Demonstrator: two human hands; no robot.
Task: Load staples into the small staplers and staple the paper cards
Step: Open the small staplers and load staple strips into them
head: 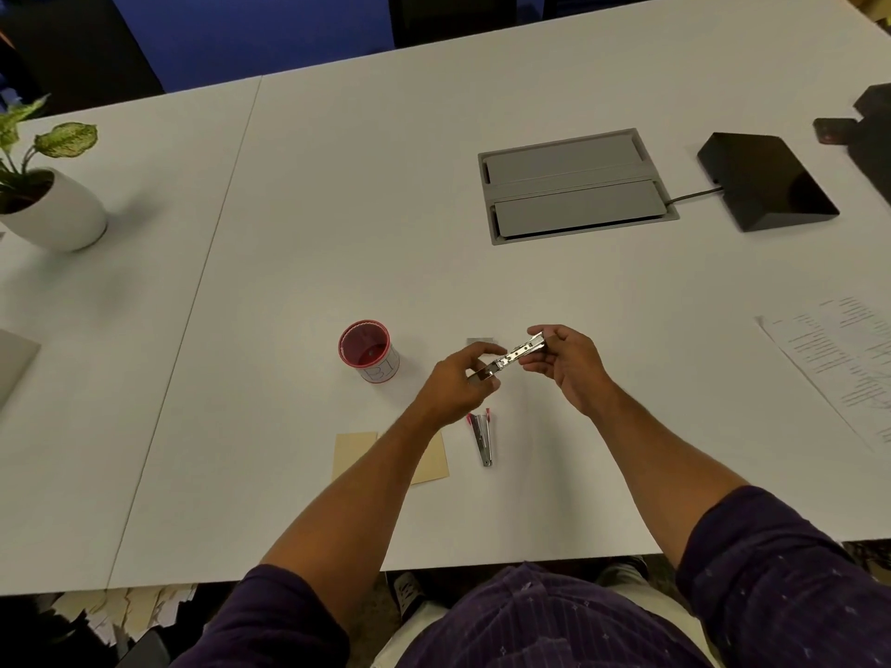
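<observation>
- Both hands hold one small stapler [513, 357] above the worktop [337, 209].
- Left hand [460, 380] grip pinches its near end.
- Right hand [569, 364] grip pinches its far end.
- Second stapler [483, 438] lies just below it, beside the tan cards [354, 455].

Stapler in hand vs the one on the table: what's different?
The held stapler is up off the table, gripped by the left hand and right hand, swung open flat. The table stapler lies untouched beside the tan cards, showing pink tips. Both are small, silver metal.
</observation>
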